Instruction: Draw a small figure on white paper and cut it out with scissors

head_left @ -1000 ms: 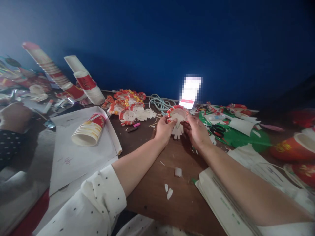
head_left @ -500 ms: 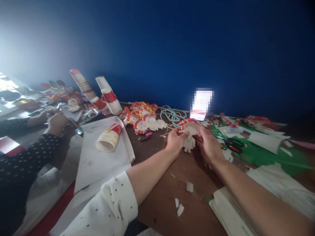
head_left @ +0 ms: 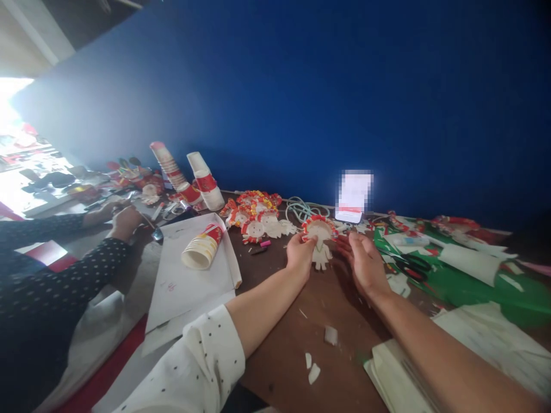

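A paper doll (head_left: 321,248) with a white cut-out body and a red-and-yellow fringed head is pinched in my left hand (head_left: 301,252), upright above the table. My right hand (head_left: 364,261) is beside it with fingers apart, holding nothing; a small gap shows between its fingertips and the doll. Left of my left hand, similar paper dolls (head_left: 253,226) lie in a pile. A pink cap (head_left: 266,244) and a dark pen-like piece (head_left: 258,251) lie in front of the pile.
Paper cups (head_left: 202,246) lie on a white box lid (head_left: 167,310); stacked cups (head_left: 206,183) lean at the wall. A lit phone (head_left: 355,198) stands behind. Scissors (head_left: 413,267) rest on green paper (head_left: 460,287). At left, another person's hand (head_left: 127,221) holds a stick-like tool.
My right hand has let go of the doll and opened away to the right. My left hand still holds the doll. The view has shifted slightly left and up.
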Demonstrator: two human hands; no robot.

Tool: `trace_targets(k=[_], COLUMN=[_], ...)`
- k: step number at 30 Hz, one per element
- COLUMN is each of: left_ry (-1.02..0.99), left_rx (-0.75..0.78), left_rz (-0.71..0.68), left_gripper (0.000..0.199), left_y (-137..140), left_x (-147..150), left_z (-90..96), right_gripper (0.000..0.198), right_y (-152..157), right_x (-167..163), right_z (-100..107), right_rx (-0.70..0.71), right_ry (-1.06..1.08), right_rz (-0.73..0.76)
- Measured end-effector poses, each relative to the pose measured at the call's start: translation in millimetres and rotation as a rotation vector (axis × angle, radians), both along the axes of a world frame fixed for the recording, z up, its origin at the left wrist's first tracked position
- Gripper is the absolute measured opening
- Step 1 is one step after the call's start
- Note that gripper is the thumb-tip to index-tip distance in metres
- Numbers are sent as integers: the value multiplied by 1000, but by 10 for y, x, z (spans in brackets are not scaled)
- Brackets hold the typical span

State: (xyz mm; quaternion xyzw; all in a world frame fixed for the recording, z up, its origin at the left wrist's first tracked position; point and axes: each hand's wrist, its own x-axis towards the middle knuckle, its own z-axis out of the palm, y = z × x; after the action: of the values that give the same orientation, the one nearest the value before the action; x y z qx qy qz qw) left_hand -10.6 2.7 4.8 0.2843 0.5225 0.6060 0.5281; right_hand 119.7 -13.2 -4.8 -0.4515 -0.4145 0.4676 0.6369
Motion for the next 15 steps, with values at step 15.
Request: trace_targets(k=[15], left_ry=[-24], left_rx=[42], left_rz=[337], left_gripper=[28], left_y=[8], left_x=[-577], left_z=[169], right_gripper=[37], right_y=[-39], right_x=[-56], right_z=[85], right_rx=[-17], right_ry=[-162], right_rz=[14])
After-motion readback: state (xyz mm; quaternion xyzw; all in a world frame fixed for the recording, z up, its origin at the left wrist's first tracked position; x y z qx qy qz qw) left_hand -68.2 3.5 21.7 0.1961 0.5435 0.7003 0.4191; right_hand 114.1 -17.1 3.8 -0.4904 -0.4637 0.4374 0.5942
